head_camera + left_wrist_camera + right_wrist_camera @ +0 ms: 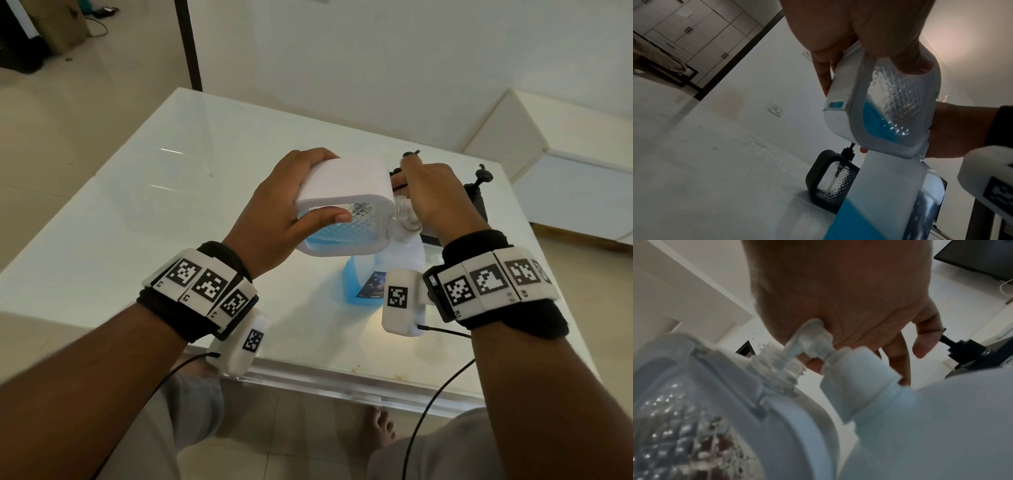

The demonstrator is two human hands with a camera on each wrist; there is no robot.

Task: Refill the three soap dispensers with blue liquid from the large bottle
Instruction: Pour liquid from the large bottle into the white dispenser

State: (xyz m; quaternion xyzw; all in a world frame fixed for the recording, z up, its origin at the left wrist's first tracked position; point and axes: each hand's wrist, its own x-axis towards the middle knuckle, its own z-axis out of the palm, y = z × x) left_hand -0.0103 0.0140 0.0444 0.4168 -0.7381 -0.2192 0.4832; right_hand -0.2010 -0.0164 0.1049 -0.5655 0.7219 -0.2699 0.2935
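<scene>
A white glossy table [144, 212] is seen from above, with both forearms reaching over its near edge, each wrist wrapped in a black band carrying coded white tiles. On the table, below the hands, the large bottle [387, 270] stands upright, its lower part blue with liquid. Above it a white soap dispenser [342, 205] is held tipped on its side by the left hand [287, 212]: the thumb is laid across the clear patterned window and the fingers are curled over the far white face, so the body is clamped firmly. Blue liquid is pooled in its lower corner. Its threaded neck points to the right, toward the right hand [435, 195], which is arched palm down over a white pump head [813, 339]; the pump is pressed against the palm, though how tightly the fingers close on it cannot be told. Behind, two black soap dispensers [830, 180] [478, 195] stand on the table.
</scene>
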